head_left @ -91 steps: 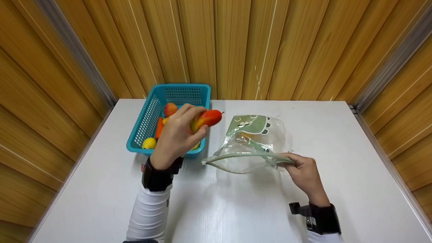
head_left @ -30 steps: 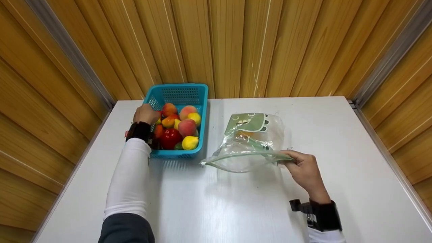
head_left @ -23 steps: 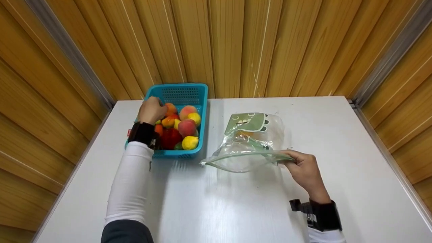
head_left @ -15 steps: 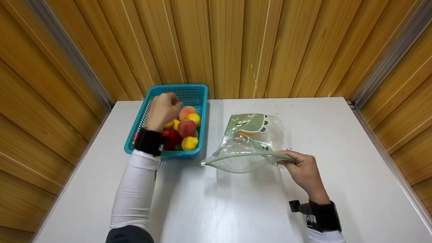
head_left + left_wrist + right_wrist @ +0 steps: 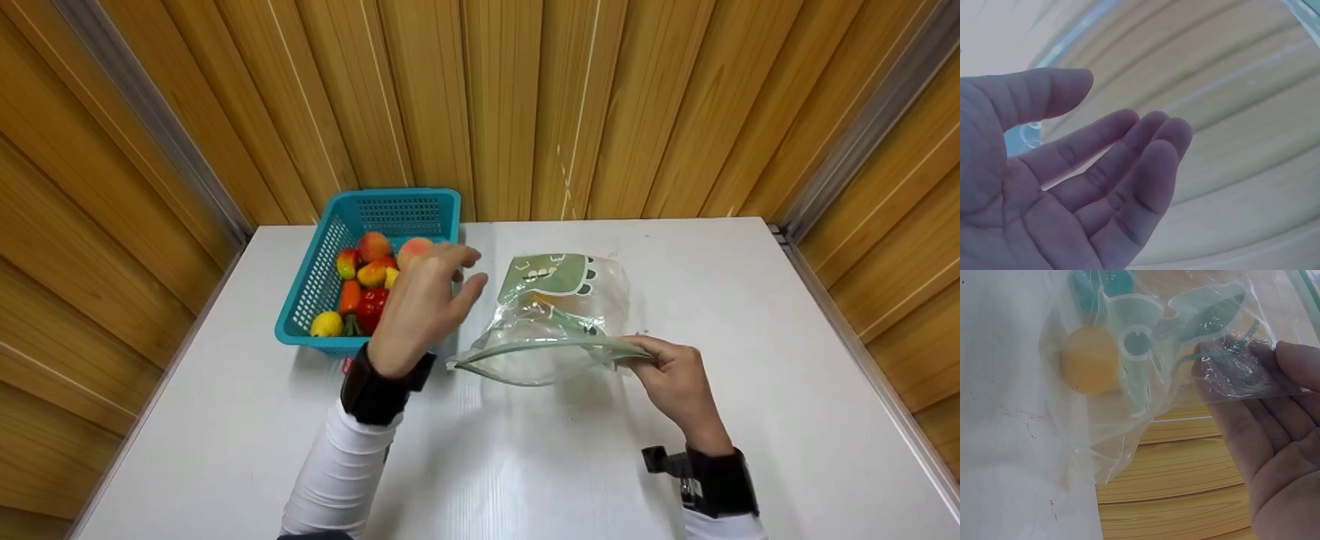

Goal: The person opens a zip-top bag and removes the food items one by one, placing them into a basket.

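Table (image 5: 525, 465): a broad white top, smooth and slightly glossy, closed in by ribbed wooden walls.
Basket (image 5: 330, 251): a rigid teal plastic crate with perforated sides, at the table's far left, filled with small round fruit in red, orange and yellow.
Bag (image 5: 559, 315): a clear zip bag with a green cartoon print, lying right of the basket with its mouth held open toward the person; thin, crinkly film, limp and slippery, so it looked light and apt to collapse unless gripped at the stiffer zip strip along the rim.
Left hand (image 5: 424, 300): raised between basket and bag, fingers spread and relaxed, palm bare in the wrist view, holding nothing.
Right hand (image 5: 671, 371): pinched the bag's rim at its right end, thumb over the film, keeping the mouth lifted.
Orange ball (image 5: 1090, 360): a smooth round fruit lay inside the bag near its bottom; probably light and likely to roll.
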